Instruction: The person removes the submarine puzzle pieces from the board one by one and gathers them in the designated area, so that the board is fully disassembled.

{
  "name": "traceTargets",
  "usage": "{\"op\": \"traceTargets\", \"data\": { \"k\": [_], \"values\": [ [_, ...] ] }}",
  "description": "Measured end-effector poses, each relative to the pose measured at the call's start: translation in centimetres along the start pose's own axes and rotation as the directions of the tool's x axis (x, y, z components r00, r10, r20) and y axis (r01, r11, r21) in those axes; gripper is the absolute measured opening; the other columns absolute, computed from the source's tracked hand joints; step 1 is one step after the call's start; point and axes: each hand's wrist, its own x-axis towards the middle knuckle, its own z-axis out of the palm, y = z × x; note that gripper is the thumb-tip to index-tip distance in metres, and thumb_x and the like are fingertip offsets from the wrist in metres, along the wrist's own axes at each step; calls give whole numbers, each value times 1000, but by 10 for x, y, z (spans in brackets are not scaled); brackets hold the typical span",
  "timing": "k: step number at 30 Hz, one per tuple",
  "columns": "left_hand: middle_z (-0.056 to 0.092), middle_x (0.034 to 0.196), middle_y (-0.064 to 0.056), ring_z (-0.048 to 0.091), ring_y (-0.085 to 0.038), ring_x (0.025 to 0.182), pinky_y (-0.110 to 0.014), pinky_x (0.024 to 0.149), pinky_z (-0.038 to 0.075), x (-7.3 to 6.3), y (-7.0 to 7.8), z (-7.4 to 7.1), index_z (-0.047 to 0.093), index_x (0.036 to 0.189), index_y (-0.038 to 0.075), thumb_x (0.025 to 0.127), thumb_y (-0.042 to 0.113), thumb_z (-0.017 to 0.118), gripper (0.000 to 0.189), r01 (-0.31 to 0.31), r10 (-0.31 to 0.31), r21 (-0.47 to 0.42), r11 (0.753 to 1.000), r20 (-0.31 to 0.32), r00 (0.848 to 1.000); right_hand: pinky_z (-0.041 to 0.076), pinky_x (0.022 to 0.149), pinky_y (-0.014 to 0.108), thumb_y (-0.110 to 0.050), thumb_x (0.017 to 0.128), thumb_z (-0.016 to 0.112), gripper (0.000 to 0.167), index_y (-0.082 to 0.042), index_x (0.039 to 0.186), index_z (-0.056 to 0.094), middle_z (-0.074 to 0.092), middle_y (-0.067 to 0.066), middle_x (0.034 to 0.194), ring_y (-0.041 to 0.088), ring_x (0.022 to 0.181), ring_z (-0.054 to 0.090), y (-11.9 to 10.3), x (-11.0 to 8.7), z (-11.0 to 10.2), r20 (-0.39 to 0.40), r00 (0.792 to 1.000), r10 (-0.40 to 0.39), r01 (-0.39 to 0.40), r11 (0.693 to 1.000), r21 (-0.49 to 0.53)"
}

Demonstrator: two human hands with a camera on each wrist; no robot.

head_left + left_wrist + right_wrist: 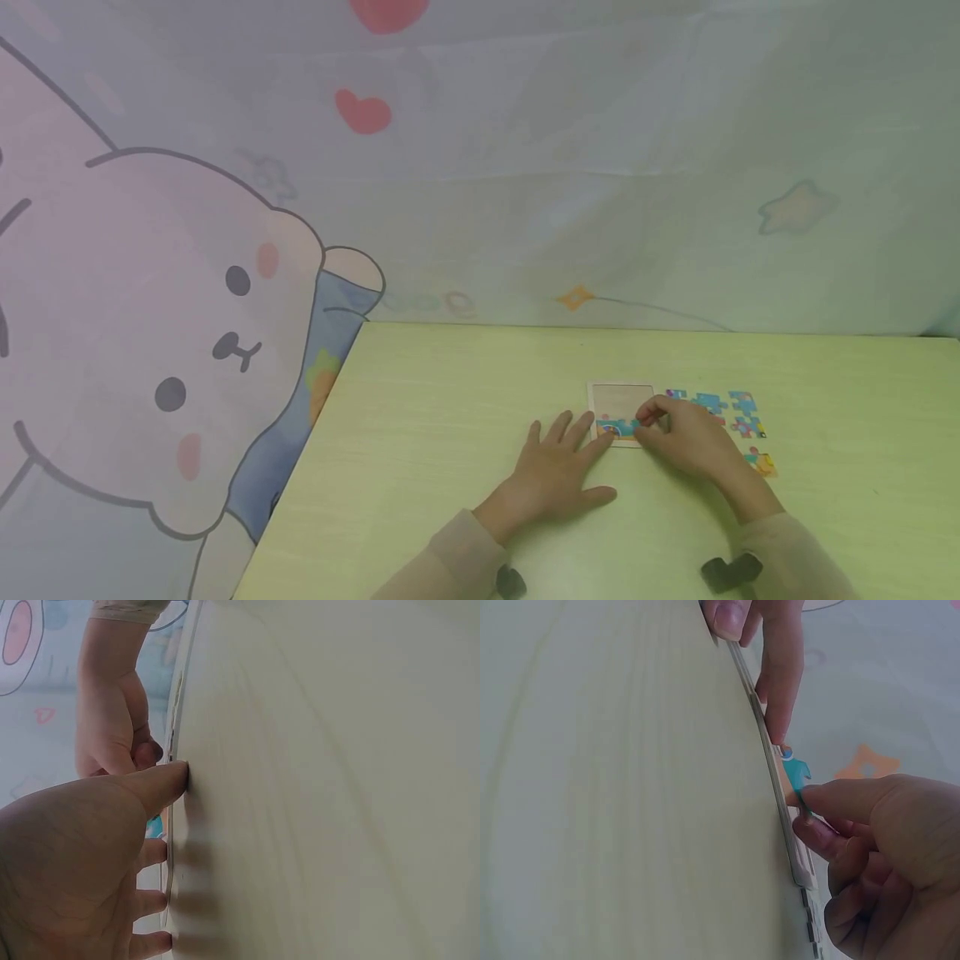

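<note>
A small square puzzle tray (622, 397) lies on the table, with teal and orange pieces along its near side. My left hand (553, 479) is spread flat, its fingertips at the tray's left and near edges and its thumb stretched to the right. Between thumb and forefinger, my right hand (693, 439) pinches a teal jigsaw piece (796, 772) at the tray's near right part. In the right wrist view this piece stands tilted up from the tray, while the other right fingers are curled. The right fingers hide part of the piece.
Loose jigsaw pieces (744, 403) lie to the right of the tray, some partly behind the right hand. One yellow and red piece (761, 461) lies nearer, beside the right wrist. A pale table (450, 400) reaches back to a printed cloth (525, 208).
</note>
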Motion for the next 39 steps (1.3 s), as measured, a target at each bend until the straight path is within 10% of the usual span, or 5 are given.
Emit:
{"op": "traceTargets", "data": {
  "k": [39],
  "values": [
    [11, 174, 5, 15, -26, 158, -59, 120, 24, -2, 2, -3, 18, 166, 43, 100, 76, 36, 76, 14, -14, 19, 1000, 19, 1000, 45, 57, 28, -29, 100, 72, 20, -13, 112, 74, 72, 0, 100, 12, 72, 54, 51, -57, -56, -18, 1000, 22, -22, 1000, 18]
  ]
}}
